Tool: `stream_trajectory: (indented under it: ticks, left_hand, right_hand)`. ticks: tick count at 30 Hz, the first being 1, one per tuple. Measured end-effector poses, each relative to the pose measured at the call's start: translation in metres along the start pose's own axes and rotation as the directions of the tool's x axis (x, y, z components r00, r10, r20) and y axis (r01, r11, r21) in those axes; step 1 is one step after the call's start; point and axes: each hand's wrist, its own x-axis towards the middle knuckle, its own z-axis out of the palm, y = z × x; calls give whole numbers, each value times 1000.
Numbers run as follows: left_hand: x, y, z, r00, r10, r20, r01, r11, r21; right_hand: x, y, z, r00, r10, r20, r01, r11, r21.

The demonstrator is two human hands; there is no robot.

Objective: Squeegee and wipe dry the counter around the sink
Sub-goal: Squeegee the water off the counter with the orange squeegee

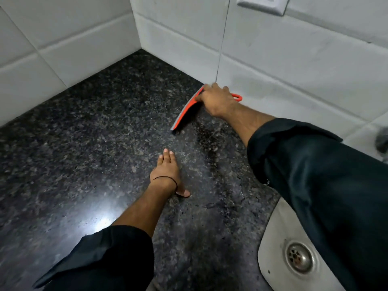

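An orange squeegee with a grey rubber blade stands on the dark speckled granite counter, close to the back wall. My right hand grips its handle, whose orange loop end sticks out past my fingers toward the tiles. My left hand rests flat on the counter with straight fingers, nearer to me and left of the sink. A darker wet streak runs over the granite from the blade back toward the sink.
White tiled walls meet in a corner behind the counter. A wall socket sits high on the right wall. The steel sink's drain lies at the lower right, partly under my right sleeve. A tap base shows at the right edge.
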Motion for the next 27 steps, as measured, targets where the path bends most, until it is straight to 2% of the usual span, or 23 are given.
stream_trajectory:
  ticks: [4,8,13,15,19,23,27]
  left_hand:
    - [3,4,0,999,-31,-21,32,999,16]
    - [4,5,0,999,-40,-33,41,999,34]
    - [3,-4,-1,999,-10,-37,10,1000,2]
    - [0,-6,-2,999,7,-35,-7,1000,-16]
    - [-6,-8,-7,999,39,-7,-39,999,-33]
    - [-2,-7,-22,996,48,77,-45,998,-36]
    - [-3,20,-16,992,123,5,-122,991,-51]
  right_hand:
    - [42,-20,4,999,27,-25,-28,999,-36]
    - [63,-35,-4,999,-10,-49,4,993,-120]
    - [46,-27,-19,998,-67,-22,60,973,-223]
    - [22,-13,-15,998,-56,-15,51,975,-215]
    - [-47,28,-4,998,37,52,-29,988,-154]
    - [-131,62,12,970,215,114,-200,971,-129]
    - [-209,80,26,915,377,142,-356,922,-155]
